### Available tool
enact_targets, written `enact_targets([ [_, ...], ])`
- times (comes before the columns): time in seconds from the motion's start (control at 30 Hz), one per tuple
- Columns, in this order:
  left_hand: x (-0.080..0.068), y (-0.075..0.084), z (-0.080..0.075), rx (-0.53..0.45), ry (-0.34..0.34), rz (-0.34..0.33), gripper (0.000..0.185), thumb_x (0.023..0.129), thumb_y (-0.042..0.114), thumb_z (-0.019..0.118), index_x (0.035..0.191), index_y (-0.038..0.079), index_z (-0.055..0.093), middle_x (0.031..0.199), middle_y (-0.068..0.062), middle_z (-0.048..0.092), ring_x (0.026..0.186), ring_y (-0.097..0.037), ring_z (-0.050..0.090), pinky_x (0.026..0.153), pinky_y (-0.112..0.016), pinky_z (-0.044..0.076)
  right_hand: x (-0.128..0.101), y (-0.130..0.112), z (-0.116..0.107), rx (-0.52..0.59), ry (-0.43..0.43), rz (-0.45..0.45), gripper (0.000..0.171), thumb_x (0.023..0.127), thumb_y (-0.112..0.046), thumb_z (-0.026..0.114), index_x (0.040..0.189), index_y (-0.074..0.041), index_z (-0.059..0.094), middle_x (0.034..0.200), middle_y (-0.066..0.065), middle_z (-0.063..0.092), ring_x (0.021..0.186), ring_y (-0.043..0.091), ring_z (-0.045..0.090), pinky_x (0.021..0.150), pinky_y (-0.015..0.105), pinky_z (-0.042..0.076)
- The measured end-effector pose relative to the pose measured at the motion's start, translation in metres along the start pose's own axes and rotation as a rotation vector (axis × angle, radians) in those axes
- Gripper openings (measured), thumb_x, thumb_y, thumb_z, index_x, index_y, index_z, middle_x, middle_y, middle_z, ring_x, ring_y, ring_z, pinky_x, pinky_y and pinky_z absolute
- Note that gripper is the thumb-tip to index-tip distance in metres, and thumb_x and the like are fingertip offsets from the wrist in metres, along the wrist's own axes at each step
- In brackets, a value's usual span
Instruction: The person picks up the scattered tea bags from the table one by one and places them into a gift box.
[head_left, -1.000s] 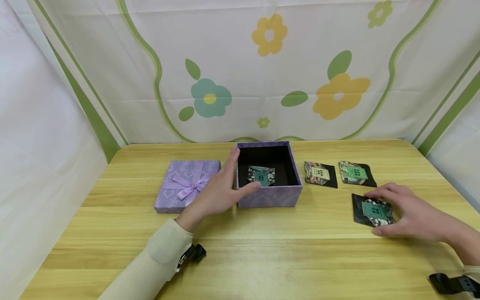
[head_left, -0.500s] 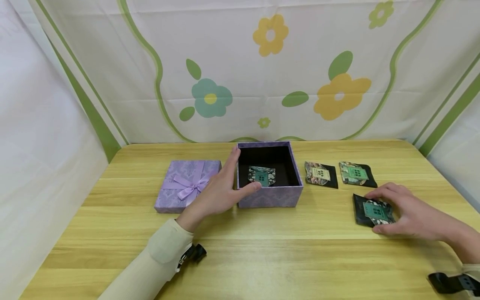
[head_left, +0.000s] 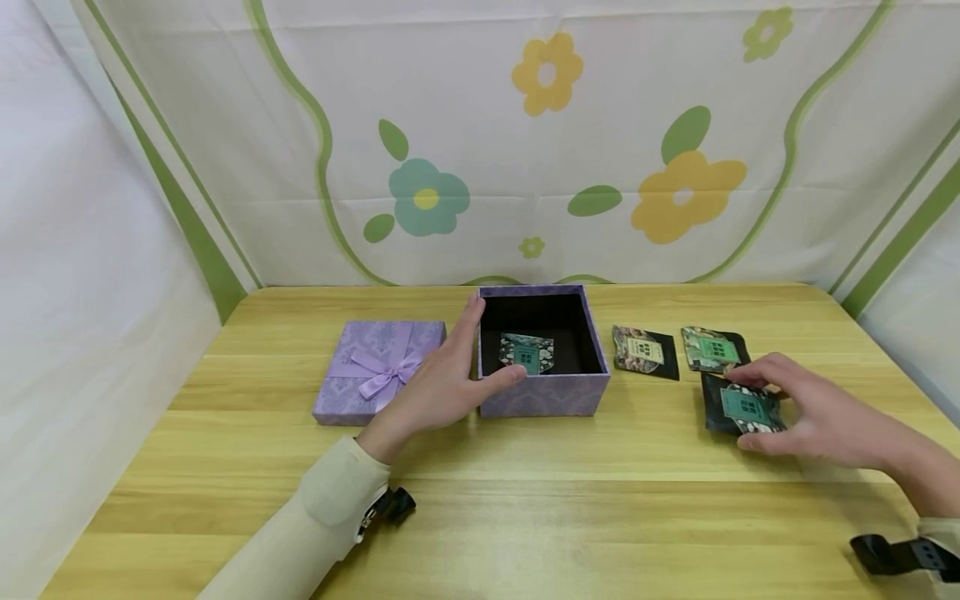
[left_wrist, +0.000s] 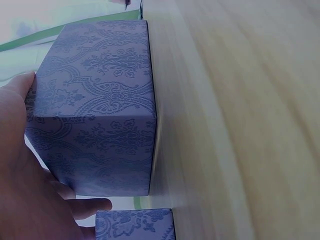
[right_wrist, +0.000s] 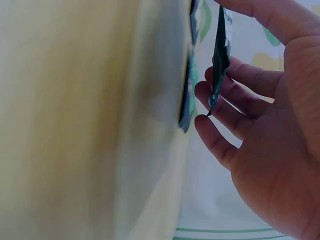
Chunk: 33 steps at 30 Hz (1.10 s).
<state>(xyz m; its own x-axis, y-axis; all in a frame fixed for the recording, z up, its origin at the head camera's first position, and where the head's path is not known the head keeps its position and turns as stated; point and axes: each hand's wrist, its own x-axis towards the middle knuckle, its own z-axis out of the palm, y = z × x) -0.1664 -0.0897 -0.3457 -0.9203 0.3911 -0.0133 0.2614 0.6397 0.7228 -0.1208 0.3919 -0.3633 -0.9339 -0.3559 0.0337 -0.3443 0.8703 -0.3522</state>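
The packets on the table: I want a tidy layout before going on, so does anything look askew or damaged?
Nothing looks damaged or spilled. Only the packet pinched in the right hand is off: it is lifted clear of the table. The other two packets lie flat, side by side.

The left hand (left_wrist: 25, 185) rests its palm and fingers against one patterned side wall of the purple box (left_wrist: 100, 130). The box stands on the wooden tabletop (left_wrist: 240, 125). A second purple patterned piece (left_wrist: 135, 225) lies just beside it.
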Motion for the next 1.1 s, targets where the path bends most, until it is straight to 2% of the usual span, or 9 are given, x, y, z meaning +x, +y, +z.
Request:
enact_targets([
  [0.07, 0.0, 0.0, 0.0, -0.001, -0.002, -0.004, 0.11, 0.091, 0.083, 0.058, 0.167, 0.047, -0.013, 0.176, 0.023, -0.009, 0.165, -0.031, 0.018, 0.127, -0.07, 0.023, 0.004, -0.005, -0.004, -0.002, -0.004, 0.01, 0.08, 0.077, -0.042, 0.096, 0.145, -0.018, 0.061, 0.137, 0.007, 0.058, 0.117, -0.016, 0.039, 0.09, 0.021, 0.045],
  [0.17, 0.0, 0.001, 0.0, 0.0, -0.001, -0.003, 0.11, 0.091, 0.083, 0.058, 0.167, 0.046, -0.012, 0.177, 0.021, -0.009, 0.165, -0.031, 0.018, 0.127, -0.07, 0.023, 0.011, -0.012, -0.011, -0.005, 0.013, -0.006, 0.078, 0.077, -0.042, 0.096, 0.144, -0.021, 0.062, 0.137, 0.005, 0.058, 0.116, -0.015, 0.041, 0.09, 0.022, 0.045],
  [0.37, 0.0, 0.0, 0.0, 0.002, -0.003, -0.001, 0.11, 0.091, 0.083, 0.058, 0.168, 0.045, -0.012, 0.177, 0.02, -0.009, 0.165, -0.033, 0.02, 0.127, -0.071, 0.023, 0.024, -0.027, -0.025, -0.002, 0.044, -0.068, 0.076, 0.078, -0.039, 0.096, 0.144, -0.023, 0.062, 0.139, 0.002, 0.055, 0.118, -0.013, 0.041, 0.09, 0.016, 0.04],
  [0.53, 0.0, -0.001, 0.0, 0.004, 0.0, -0.002, 0.111, 0.09, 0.085, 0.057, 0.168, 0.045, -0.012, 0.177, 0.02, -0.009, 0.165, -0.034, 0.02, 0.126, -0.073, 0.021, 0.038, -0.043, -0.033, 0.01, 0.056, -0.09, 0.076, 0.078, -0.039, 0.096, 0.145, -0.023, 0.062, 0.142, 0.002, 0.054, 0.121, -0.001, 0.046, 0.092, 0.011, 0.036],
  [0.6, 0.0, -0.001, 0.0, 0.006, 0.001, -0.002, 0.111, 0.09, 0.085, 0.057, 0.168, 0.045, -0.012, 0.177, 0.02, -0.01, 0.165, -0.035, 0.021, 0.126, -0.073, 0.022, 0.044, -0.049, -0.036, 0.015, 0.051, -0.091, 0.077, 0.079, -0.038, 0.096, 0.146, -0.022, 0.062, 0.143, 0.003, 0.055, 0.123, 0.008, 0.05, 0.094, 0.014, 0.036],
  [0.77, 0.0, -0.001, 0.0, 0.008, 0.002, -0.005, 0.111, 0.091, 0.084, 0.057, 0.168, 0.045, -0.012, 0.177, 0.019, -0.01, 0.165, -0.033, 0.019, 0.126, -0.073, 0.022, 0.057, -0.063, -0.042, 0.01, 0.042, -0.128, 0.075, 0.082, -0.036, 0.093, 0.148, -0.021, 0.06, 0.144, 0.007, 0.055, 0.128, 0.026, 0.056, 0.098, 0.032, 0.041],
  [0.97, 0.0, -0.001, 0.0, 0.011, -0.002, -0.006, 0.111, 0.091, 0.083, 0.058, 0.168, 0.044, -0.012, 0.177, 0.019, -0.01, 0.165, -0.034, 0.02, 0.126, -0.072, 0.022, 0.067, -0.078, -0.046, 0.05, 0.053, -0.124, 0.072, 0.082, -0.034, 0.093, 0.147, -0.025, 0.062, 0.142, 0.003, 0.057, 0.125, 0.021, 0.057, 0.098, 0.03, 0.041],
  [1.1, 0.0, -0.001, 0.0, 0.007, -0.002, -0.004, 0.11, 0.091, 0.082, 0.058, 0.168, 0.044, -0.011, 0.177, 0.02, -0.01, 0.165, -0.034, 0.021, 0.126, -0.072, 0.024, 0.073, -0.084, -0.048, 0.061, 0.04, -0.115, 0.07, 0.085, -0.034, 0.091, 0.148, -0.024, 0.061, 0.143, 0.005, 0.056, 0.126, 0.024, 0.057, 0.1, 0.044, 0.045],
])
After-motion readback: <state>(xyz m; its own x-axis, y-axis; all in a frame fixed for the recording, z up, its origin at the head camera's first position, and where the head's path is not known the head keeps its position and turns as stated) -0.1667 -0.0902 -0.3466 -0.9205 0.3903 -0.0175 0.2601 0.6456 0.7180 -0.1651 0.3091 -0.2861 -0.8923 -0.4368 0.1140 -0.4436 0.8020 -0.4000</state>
